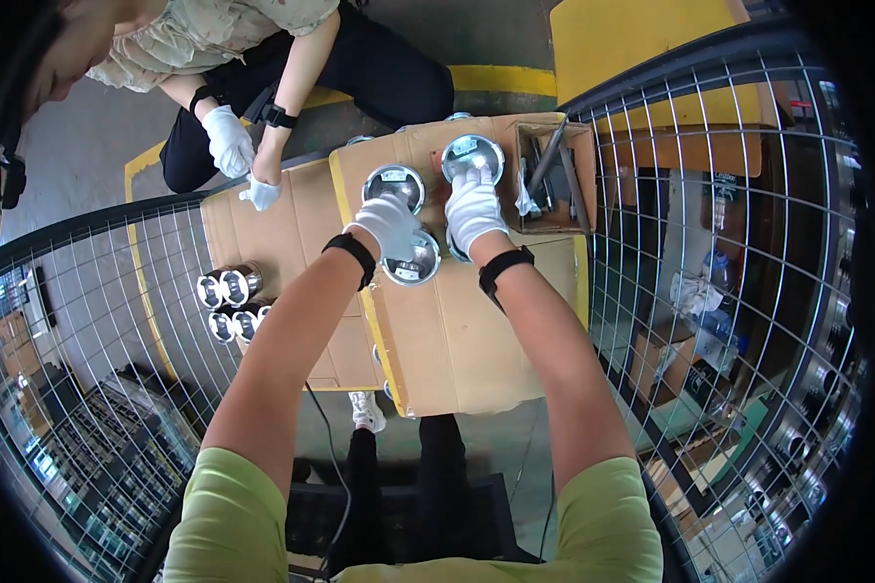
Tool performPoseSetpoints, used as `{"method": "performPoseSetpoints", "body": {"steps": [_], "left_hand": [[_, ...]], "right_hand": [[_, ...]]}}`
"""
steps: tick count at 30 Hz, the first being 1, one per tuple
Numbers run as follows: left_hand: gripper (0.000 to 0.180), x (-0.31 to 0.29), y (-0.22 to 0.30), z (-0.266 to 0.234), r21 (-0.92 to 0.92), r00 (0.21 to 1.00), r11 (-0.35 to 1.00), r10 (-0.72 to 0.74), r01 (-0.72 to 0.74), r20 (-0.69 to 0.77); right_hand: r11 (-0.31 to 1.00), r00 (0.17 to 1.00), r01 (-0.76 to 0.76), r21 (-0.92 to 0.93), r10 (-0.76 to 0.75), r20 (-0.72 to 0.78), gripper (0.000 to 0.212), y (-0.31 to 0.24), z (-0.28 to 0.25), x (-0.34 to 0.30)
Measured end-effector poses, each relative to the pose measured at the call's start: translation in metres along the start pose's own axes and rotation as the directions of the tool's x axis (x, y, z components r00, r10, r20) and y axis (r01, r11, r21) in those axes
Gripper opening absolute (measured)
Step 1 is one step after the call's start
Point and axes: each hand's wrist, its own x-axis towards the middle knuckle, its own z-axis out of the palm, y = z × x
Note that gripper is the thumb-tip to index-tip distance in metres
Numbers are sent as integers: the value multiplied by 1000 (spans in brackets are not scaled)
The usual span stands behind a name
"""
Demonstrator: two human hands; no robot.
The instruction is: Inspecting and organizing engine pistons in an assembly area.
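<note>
Position of hands: the left hand (389,225), in a white glove, lies between the far-left piston (395,181) and the near-left piston (416,262), overlapping both in view. The right hand (474,209), also gloved, lays its fingers over the right piston (472,154). The grip of either hand cannot be told. All three pistons stand on the cardboard (496,325), ahead of the forearms.

Surroundings: a box (557,229) of dark tools stands just beside the right hand, limiting space on that side. Mesh panels enclose the work area: left mesh (78,330), right mesh (710,233). A piston group (228,301) lies toward the left mesh. A co-worker (214,39) crouches beyond the far left edge. A black cable (337,442) hangs below the near edge.

Markings: the far-left piston carries a pale patch on its top; any writing there is too small to read. Yellow tape (369,301) borders the cardboard.
</note>
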Motion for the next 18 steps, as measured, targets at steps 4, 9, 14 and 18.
{"method": "performPoseSetpoints", "body": {"steps": [4,9,14,18], "left_hand": [[37,-4,21,28,120,951,981,-114,153,-287],[30,11,46,41,161,870,922,-260,353,-419],[38,9,41,48,99,857,923,-300,372,-418],[57,-27,33,75,76,853,950,-235,303,-467]], "right_hand": [[965,996,-28,262,4,94,56,8,1,10],[998,994,-48,34,45,100,60,6,-12,8],[998,988,-41,-40,47,149,60,4,-22,5],[999,994,-33,18,31,102,55,7,-14,5]]}}
